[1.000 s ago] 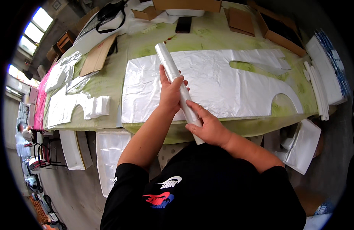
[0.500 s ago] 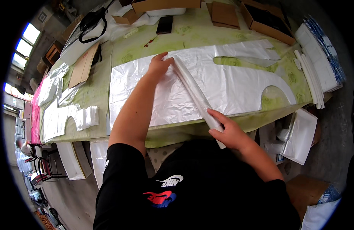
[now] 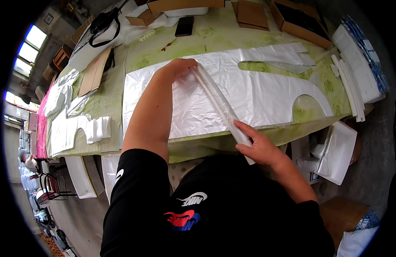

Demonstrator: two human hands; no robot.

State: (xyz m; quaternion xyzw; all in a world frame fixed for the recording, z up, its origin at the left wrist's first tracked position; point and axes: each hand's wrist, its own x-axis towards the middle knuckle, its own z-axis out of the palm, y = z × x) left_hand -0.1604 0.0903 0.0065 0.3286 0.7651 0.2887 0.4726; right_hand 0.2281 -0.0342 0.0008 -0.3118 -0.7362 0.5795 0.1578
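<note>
A thin white plastic sheet [image 3: 266, 92] with cut-out curves, shaped like a disposable apron, lies spread across the table. A long, narrow roll of white plastic [image 3: 219, 105] slants over it, its near end reaching past the table edge toward my body. My right hand [image 3: 258, 145] is closed around that near end, thumb below and fingers above. At the far end, my left hand [image 3: 183, 67] is curled with its fingertips against the roll; some of its fingers are hidden behind the hand.
A green patterned cloth [image 3: 219, 40] covers the table. Beyond the sheet lie a phone [image 3: 184, 26] and cardboard boxes [image 3: 301, 23]. Folded white plastic pieces [image 3: 80, 130] sit at the left, white tubes [image 3: 350, 88] at the right. A white bin [image 3: 335, 152] stands below the right edge.
My left hand has turned over at the roll's far end, its wrist and elbow lifting. My right hand keeps its grip at nearly the same spot.
</note>
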